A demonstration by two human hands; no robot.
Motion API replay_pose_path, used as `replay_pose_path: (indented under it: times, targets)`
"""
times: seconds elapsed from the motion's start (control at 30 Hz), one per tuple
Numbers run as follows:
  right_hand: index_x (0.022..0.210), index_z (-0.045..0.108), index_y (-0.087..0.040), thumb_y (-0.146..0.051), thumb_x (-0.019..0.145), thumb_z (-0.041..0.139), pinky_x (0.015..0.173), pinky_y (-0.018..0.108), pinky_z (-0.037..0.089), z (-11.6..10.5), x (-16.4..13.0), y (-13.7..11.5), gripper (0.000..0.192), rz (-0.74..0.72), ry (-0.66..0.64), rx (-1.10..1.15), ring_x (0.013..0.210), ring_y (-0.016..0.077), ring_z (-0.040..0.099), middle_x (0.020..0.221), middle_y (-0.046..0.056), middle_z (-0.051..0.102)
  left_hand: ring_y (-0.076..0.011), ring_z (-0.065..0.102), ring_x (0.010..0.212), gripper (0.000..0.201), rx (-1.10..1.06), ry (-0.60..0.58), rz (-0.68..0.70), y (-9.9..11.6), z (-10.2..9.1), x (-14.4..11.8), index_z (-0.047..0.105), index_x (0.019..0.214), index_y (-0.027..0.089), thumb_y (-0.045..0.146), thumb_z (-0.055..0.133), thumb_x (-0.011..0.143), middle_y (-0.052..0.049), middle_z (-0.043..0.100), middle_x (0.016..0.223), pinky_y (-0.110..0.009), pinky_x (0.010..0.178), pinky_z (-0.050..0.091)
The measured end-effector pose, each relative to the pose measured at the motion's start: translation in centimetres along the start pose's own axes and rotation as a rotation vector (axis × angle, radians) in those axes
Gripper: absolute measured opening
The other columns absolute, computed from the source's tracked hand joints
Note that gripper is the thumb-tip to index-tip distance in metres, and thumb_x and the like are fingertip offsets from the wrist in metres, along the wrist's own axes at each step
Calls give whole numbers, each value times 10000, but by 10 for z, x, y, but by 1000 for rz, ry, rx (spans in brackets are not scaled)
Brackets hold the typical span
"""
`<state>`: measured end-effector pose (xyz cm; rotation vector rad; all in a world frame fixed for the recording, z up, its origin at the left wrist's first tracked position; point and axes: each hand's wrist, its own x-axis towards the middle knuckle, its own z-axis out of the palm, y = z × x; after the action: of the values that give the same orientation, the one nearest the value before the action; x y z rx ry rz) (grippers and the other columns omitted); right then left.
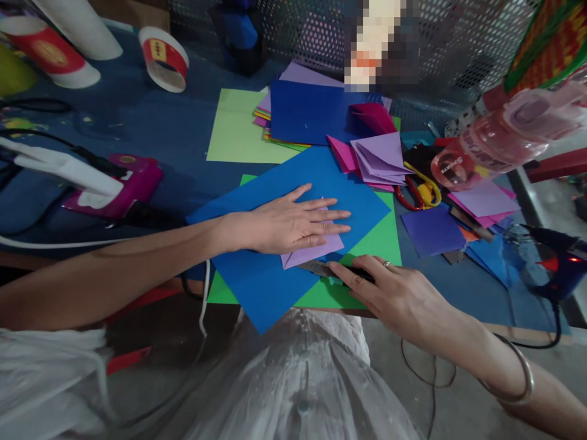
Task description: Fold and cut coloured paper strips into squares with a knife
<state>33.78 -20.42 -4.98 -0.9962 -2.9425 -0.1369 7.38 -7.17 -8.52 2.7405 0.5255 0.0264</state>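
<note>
The left hand lay flat, fingers spread and straight, pressing down on a folded lilac paper. That paper rested on a large blue sheet, which in turn lay over a green sheet on the blue table.

Just below the left hand's fingertips, the right hand gripped a craft knife by its dark handle, with the forefinger stretched along the top. The metal blade pointed toward the left hand and lay against the lower edge of the lilac paper. A ring showed on one finger, and a bangle circled the right wrist.

Beyond the left hand's fingertips sat a pile of folded purple and pink papers, and past that a stack of coloured sheets topped by a dark blue one, beside a pale green sheet. Above the right hand lay scissors with red and yellow handles, next to a dark purple square. Farther out on the right hand's side stood a glue gun and a pink bottle. On the far side of the left forearm rested a purple tool with cables. Well beyond it, a roll of tape stood on the table.
</note>
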Motion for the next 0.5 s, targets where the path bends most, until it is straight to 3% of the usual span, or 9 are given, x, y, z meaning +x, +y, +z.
replay_pose_path:
  times: [0.23,0.37,0.5]
  targets:
    - [1495,527,-140,-115,1017,495,513,266,477,-1,3,-3,480,-10,17,10,756,166,671,1111,102,722,-222,129,1672,541,-10,-12,9,0,1,-1,217,1662,485,530,279,1127,132,186,1767,-544,1343,-95]
    - [1490,533,-150,-96,1011,476,504,266,459,-2,5,-2,486,-27,20,11,758,167,674,1116,104,721,-242,137,1671,542,-9,-19,-13,1,-1,0,244,1657,487,521,295,1119,134,195,1766,-563,1342,-72]
    - [1504,522,-149,-75,990,475,511,266,479,-2,7,-4,522,-25,7,3,787,174,679,1123,107,726,-214,74,1678,556,4,-77,-39,2,-2,1,179,1670,486,533,246,1120,149,131,1774,-526,1329,-136]
